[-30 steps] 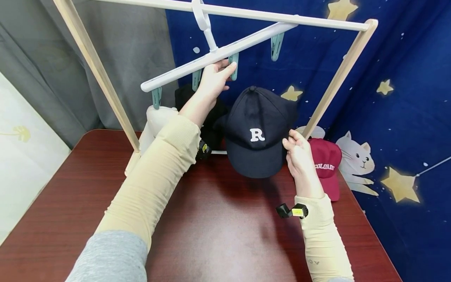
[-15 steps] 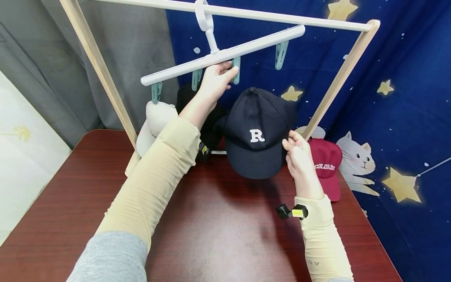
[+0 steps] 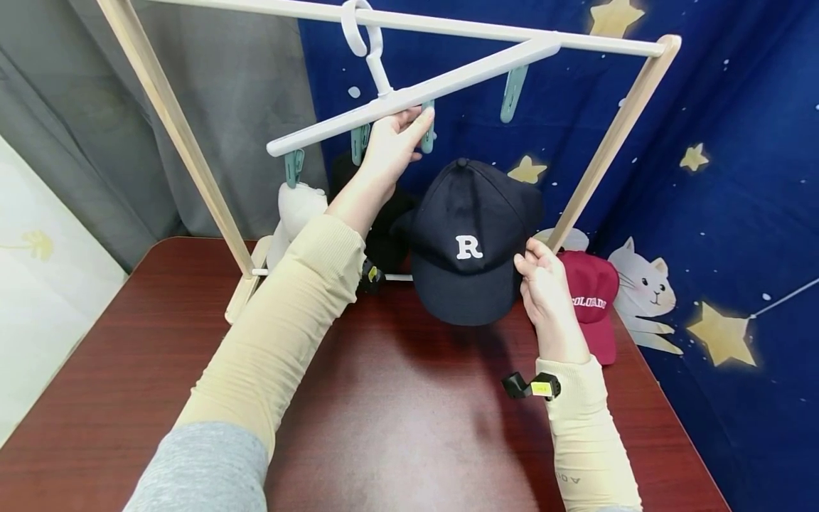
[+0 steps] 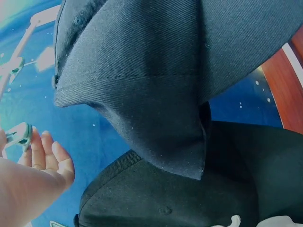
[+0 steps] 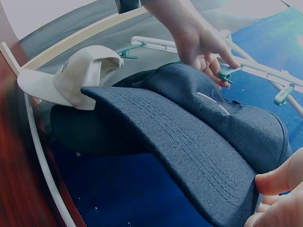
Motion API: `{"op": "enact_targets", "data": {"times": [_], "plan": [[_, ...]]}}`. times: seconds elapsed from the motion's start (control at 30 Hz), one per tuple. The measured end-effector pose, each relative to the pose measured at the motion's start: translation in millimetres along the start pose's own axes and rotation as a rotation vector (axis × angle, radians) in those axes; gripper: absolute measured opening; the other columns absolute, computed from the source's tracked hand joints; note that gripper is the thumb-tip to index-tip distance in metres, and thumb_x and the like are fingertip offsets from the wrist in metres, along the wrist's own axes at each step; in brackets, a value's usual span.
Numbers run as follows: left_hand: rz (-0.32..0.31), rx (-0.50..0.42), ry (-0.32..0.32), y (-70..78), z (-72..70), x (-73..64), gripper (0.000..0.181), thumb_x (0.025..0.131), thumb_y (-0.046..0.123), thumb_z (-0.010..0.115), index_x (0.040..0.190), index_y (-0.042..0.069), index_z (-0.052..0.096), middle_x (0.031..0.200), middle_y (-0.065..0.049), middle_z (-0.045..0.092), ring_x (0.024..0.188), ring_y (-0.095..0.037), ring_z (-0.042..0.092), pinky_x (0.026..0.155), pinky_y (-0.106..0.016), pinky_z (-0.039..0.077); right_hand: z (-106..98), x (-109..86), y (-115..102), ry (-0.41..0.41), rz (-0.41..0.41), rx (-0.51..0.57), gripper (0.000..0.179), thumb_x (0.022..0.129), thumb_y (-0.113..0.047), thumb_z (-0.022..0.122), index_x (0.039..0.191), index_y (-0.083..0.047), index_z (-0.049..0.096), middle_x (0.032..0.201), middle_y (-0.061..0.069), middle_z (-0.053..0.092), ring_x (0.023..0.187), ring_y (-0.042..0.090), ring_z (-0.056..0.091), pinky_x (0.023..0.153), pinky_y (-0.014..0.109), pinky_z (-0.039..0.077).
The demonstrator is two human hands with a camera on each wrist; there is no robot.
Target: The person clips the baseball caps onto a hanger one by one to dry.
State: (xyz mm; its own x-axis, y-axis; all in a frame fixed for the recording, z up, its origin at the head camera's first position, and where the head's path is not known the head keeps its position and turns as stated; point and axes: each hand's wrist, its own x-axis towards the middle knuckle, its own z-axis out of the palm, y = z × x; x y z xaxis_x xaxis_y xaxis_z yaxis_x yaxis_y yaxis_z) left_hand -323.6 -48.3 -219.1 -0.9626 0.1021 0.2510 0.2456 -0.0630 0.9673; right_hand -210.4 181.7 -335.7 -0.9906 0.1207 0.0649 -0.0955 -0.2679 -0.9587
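A navy cap point(image 3: 473, 206) with a white R is held in the air by my right hand point(image 3: 547, 295), which pinches it at the side near the brim; thumb and brim show in the right wrist view. My left hand point(image 3: 389, 149) pinches a green clip point(image 3: 428, 128) on the white hanger point(image 3: 409, 98), above the cap and apart from it. The hanger hooks over the rack's top bar and tilts, right end higher. From its leftmost clip hangs a white cap point(image 5: 83, 78). Beside that one, a black cap point(image 4: 142, 198) hangs below another clip, largely hidden by my left arm.
A wooden rack point(image 3: 614, 142) frames the work on a brown table point(image 3: 397, 412). At the right a red cap point(image 3: 589, 291) stands by the rack's post. Another green clip point(image 3: 513, 94) dangles near the hanger's right end. Curtains point(image 3: 736, 213) close off the back.
The hanger sways a little, and its left end and the white cap have shifted slightly right. Both hands keep their hold almost in place.
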Motion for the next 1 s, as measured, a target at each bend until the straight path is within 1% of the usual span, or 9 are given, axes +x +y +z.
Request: {"op": "enact_targets", "data": {"times": [0.13,0.23,0.37,0.5,0.63,0.73,0.87,1.0], "plan": [[-0.005,-0.008,0.009,-0.4,-1.0,0.0,0.046,0.096,0.028,0.060,0.135,0.004,0.053,0.128,-0.003,0.059,0.103,-0.013,0.056,0.082,-0.032,0.048,0.7,-0.6,0.0,-0.008,0.013,0.005,0.053,0.098,0.009,0.031,0.148,0.006,0.014,0.144,0.021,0.032,0.116,0.016,0.044,0.100,0.025,0.036],[-0.017,-0.022,0.025,-0.2,-0.6,0.0,0.044,0.095,0.026,0.062,0.132,0.004,0.056,0.127,-0.002,0.060,0.104,-0.012,0.055,0.081,-0.031,0.047,1.4,-0.6,-0.2,-0.005,0.024,0.008,0.054,0.098,0.010,0.031,0.148,0.006,0.013,0.147,0.022,0.028,0.123,0.018,0.039,0.104,0.026,0.031],[-0.017,-0.042,0.040,-0.6,0.1,-0.5,0.040,0.094,0.022,0.063,0.128,0.002,0.059,0.124,-0.003,0.062,0.099,-0.013,0.056,0.075,-0.030,0.046,2.2,-0.2,0.1,-0.014,0.028,0.012,0.056,0.098,0.010,0.030,0.149,0.006,0.008,0.152,0.020,0.021,0.132,0.019,0.030,0.109,0.027,0.023],[-0.026,-0.059,0.052,-1.9,-0.1,-1.2,0.037,0.093,0.019,0.064,0.125,0.001,0.061,0.118,-0.004,0.064,0.091,-0.012,0.055,0.073,-0.030,0.044,2.0,0.1,1.4,-0.021,0.021,0.021,0.056,0.098,0.010,0.029,0.149,0.006,0.007,0.151,0.021,0.022,0.132,0.019,0.030,0.109,0.027,0.024],[-0.040,-0.069,0.065,-3.2,-1.6,-1.3,0.035,0.092,0.017,0.066,0.122,0.000,0.063,0.109,-0.004,0.065,0.086,-0.012,0.056,0.074,-0.030,0.044,1.8,0.1,1.9,-0.024,0.019,0.023,0.056,0.098,0.010,0.029,0.149,0.006,0.008,0.150,0.021,0.022,0.131,0.019,0.031,0.109,0.028,0.023],[-0.050,-0.070,0.069,-3.4,-2.8,-1.2,0.034,0.091,0.017,0.066,0.121,0.000,0.064,0.107,-0.004,0.066,0.085,-0.013,0.058,0.080,-0.033,0.044,2.2,0.4,2.0,-0.027,0.023,0.022,0.057,0.098,0.010,0.029,0.149,0.006,0.006,0.152,0.020,0.020,0.133,0.019,0.029,0.111,0.029,0.018],[-0.054,-0.054,0.072,-3.1,-3.6,-1.4,0.032,0.091,0.016,0.067,0.118,0.000,0.065,0.104,-0.003,0.065,0.083,-0.013,0.058,0.086,-0.034,0.044,3.1,1.5,3.2,-0.027,0.010,0.027,0.054,0.097,0.011,0.029,0.148,0.008,0.011,0.149,0.022,0.025,0.129,0.018,0.035,0.108,0.028,0.023],[-0.048,-0.043,0.078,-2.8,-4.0,-1.6,0.029,0.090,0.015,0.068,0.114,-0.001,0.067,0.097,-0.001,0.064,0.080,-0.013,0.058,0.085,-0.033,0.045,3.9,2.3,4.6,-0.026,-0.013,0.028,0.049,0.097,0.012,0.030,0.145,0.010,0.018,0.141,0.019,0.035,0.120,0.016,0.042,0.102,0.026,0.032]]}}
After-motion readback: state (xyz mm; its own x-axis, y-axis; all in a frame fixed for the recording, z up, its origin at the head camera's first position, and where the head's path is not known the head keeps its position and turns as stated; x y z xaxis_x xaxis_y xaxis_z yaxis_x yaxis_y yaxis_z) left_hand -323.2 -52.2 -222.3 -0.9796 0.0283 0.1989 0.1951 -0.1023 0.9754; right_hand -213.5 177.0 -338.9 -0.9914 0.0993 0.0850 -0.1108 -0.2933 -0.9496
